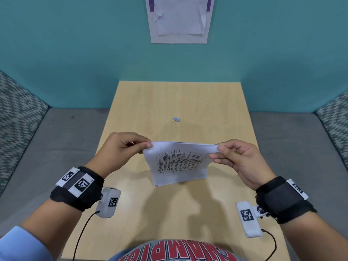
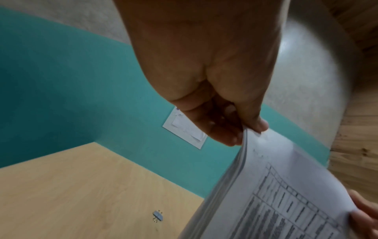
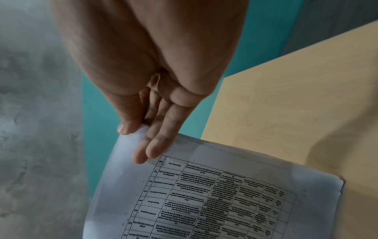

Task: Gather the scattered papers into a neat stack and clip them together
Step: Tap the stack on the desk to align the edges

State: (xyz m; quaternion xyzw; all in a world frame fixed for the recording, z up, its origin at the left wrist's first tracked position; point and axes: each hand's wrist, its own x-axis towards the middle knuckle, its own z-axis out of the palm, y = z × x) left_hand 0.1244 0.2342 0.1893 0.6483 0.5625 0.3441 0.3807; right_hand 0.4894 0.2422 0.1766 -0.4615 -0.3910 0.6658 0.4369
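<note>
A stack of white papers [image 1: 178, 162] printed with a table hangs upright above the wooden table [image 1: 150, 102], its lower edge near the tabletop. My left hand [image 1: 131, 146] pinches the stack's top left corner between thumb and fingers. At the top right corner my right hand [image 1: 224, 153] pinches it the same way. The left wrist view shows the stack [image 2: 276, 194] edge-on under my left hand [image 2: 241, 131]. The right wrist view shows the printed sheet [image 3: 214, 194] held by my right hand [image 3: 143, 139]. A small blue binder clip [image 1: 176, 119] [image 2: 158, 215] lies alone on the table beyond the papers.
A teal partition wall [image 1: 75, 53] stands behind the table, with a notice sheet [image 1: 178, 19] pinned to it. Grey cushioned seating [image 1: 56, 138] runs along both sides of the table. Cables trail from the wrist cameras near the table's front edge.
</note>
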